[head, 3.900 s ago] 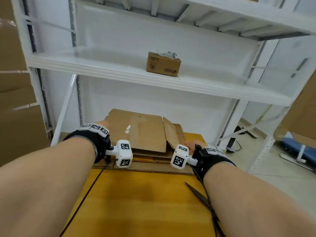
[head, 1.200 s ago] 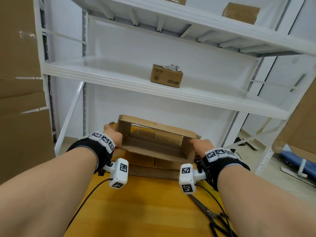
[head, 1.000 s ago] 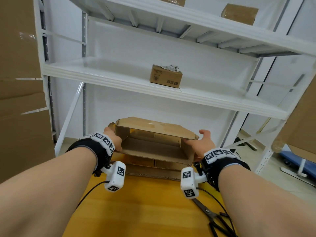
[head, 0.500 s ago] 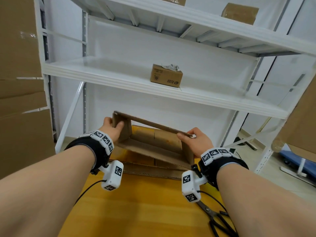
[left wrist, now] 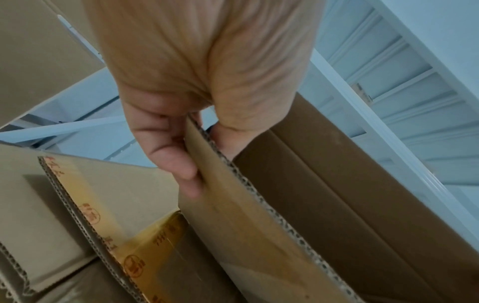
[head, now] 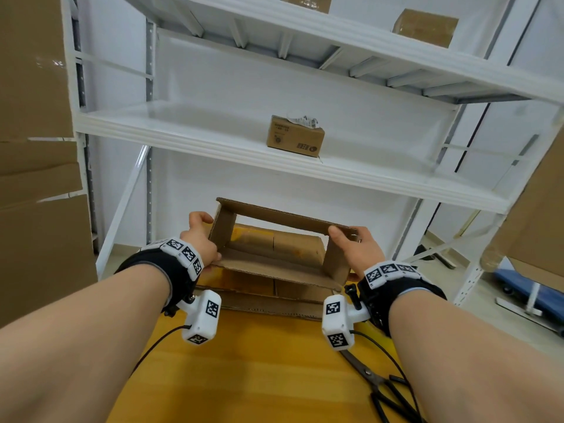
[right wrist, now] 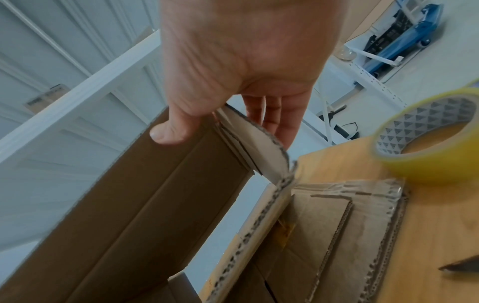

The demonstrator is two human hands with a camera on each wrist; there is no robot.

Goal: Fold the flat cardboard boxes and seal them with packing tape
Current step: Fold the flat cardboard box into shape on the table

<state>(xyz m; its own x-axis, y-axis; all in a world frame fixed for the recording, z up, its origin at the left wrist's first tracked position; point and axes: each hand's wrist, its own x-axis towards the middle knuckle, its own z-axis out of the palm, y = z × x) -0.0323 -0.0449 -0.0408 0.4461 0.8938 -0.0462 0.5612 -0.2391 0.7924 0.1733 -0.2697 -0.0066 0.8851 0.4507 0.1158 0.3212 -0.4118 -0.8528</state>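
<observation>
White metal shelving (head: 274,160) against a white wall (head: 232,87); yellow wooden worktop (head: 259,377) below; pale floor (head: 488,300) at right; even light.

storeroom | white metal shelving (head: 274,160) | stacked cartons (head: 36,209) | hand trolley (head: 531,288)

Cardboard box (head: 276,239): brown corrugated, opened into a rectangular sleeve, both ends open, flaps unfolded; was held up above the stack of flat boxes, its near lower edge toward the camera, tilted slightly. Corrugated cut edges showed along its ends (left wrist: 233,194) (right wrist: 272,194).

Stack of flat boxes (head: 268,296): brown corrugated, unfolded, several layers, lay flat on the wooden table directly beneath the cardboard box; old yellowish tape with red print remained on one panel (left wrist: 145,242).

Roll of packing tape (right wrist: 427,139): yellowish, clear, lay flat on the table just right of the stack of flat boxes.
</observation>
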